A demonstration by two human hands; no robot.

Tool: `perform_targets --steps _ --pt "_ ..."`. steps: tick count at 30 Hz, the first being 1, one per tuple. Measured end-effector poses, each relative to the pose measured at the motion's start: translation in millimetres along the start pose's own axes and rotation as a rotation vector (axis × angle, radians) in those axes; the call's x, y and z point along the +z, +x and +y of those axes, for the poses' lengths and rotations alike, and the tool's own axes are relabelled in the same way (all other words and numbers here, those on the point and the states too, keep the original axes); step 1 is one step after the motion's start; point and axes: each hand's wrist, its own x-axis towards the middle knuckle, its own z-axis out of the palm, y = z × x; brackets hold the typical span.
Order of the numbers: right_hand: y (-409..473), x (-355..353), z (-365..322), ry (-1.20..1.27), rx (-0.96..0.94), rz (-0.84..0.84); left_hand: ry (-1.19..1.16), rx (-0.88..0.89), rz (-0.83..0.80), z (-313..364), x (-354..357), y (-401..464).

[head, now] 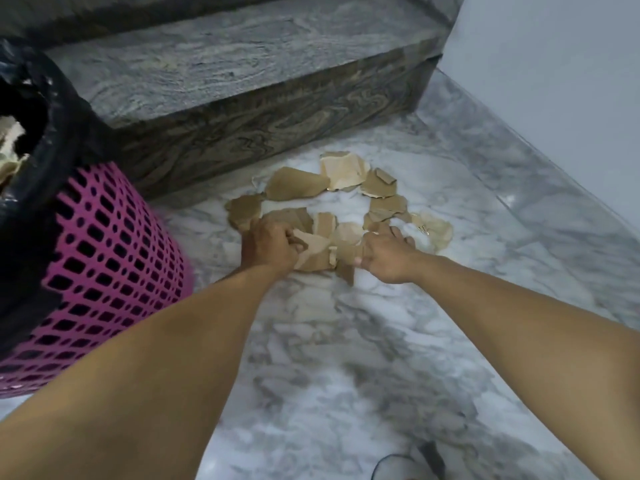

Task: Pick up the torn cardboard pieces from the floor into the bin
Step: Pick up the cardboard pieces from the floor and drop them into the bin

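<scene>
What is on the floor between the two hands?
Torn cardboard pieces lie bunched between the left hand and the right hand, as the head view shows. The left hand grips some; the right hand's fingers rest on others.

Brown torn cardboard pieces (298,183) on grey-veined white marble floor (346,341); pink lattice bin (110,258), black liner (52,109).
</scene>
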Motion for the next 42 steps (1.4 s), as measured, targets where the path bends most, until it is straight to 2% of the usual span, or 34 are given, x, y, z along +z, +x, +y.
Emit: perform_targets --steps 3,8,13,16,20,23,25,29,31,33,35,39,42 --pt "20.4 -1.7 -19.7 0.038 -0.059 -0.057 0.009 -0.108 -0.017 -17.6 -9.0 21.1" --pt "57.1 -2.7 -51.2 0.127 -0.065 -0.096 -0.112 -0.272 -0.056 -38.0 -17.8 50.7" --pt "71.0 1.7 -67.9 0.088 0.052 0.055 -0.145 -0.369 -0.058 -43.4 -9.5 69.6" --pt "74.0 -5.2 -65.8 0.100 0.096 0.083 -0.037 -0.325 -0.052 -40.4 -2.7 69.7" --pt "77.0 -15.8 -49.5 0.217 0.190 -0.045 -0.034 -0.222 -0.081 -42.2 -3.1 74.2" --pt "76.5 -23.5 -37.5 0.307 0.150 -0.107 -0.020 -0.177 -0.146 -40.9 -7.2 74.3" --pt "77.4 -32.7 -28.8 0.323 0.142 -0.104 0.078 -0.170 -0.181 -37.6 -6.8 69.0" --pt "73.8 -66.6 -9.8 0.337 0.179 -0.067 0.087 -0.173 -0.372 -37.8 -6.4 63.1" --pt "75.2 -83.0 1.6 0.415 0.188 0.003 0.170 -0.140 -0.447 -38.5 -5.1 62.7" --pt "78.3 -94.0 11.3 0.509 0.232 0.087 0.321 -0.089 -0.421 -35.9 -1.3 59.7" --pt "87.0 -97.5 20.1 0.544 0.269 0.147 0.374 -0.052 -0.347 -33.6 2.5 60.4" --pt "108.4 -87.1 34.0 0.529 0.302 0.171 0.238 -0.063 -0.253 -34.1 3.5 67.6" --pt "119.5 -77.4 42.4 0.505 0.313 0.155 0.254 -0.105 -0.203 -30.8 3.9 73.0"
